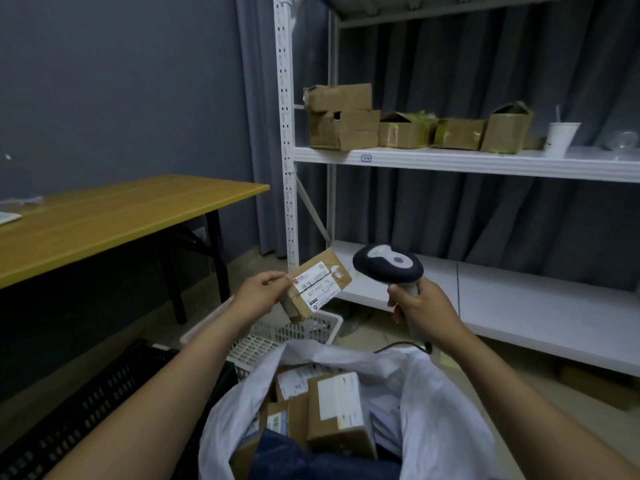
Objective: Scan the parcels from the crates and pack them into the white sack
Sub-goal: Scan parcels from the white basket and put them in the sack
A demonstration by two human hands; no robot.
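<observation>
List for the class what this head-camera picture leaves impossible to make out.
- Head view: print on the parcel label is too blurred to read.
- White crate contents: hidden by the left hand and the white sack.
- Scanner window: faces away.
- Black crate: cut off by the frame edge.

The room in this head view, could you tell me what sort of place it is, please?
Probably a small parcel sorting or stock room. White metal shelving holds worn cardboard boxes, the right hand holds a barcode scanner beside a labelled parcel, and a white sack holds more parcels.
</observation>
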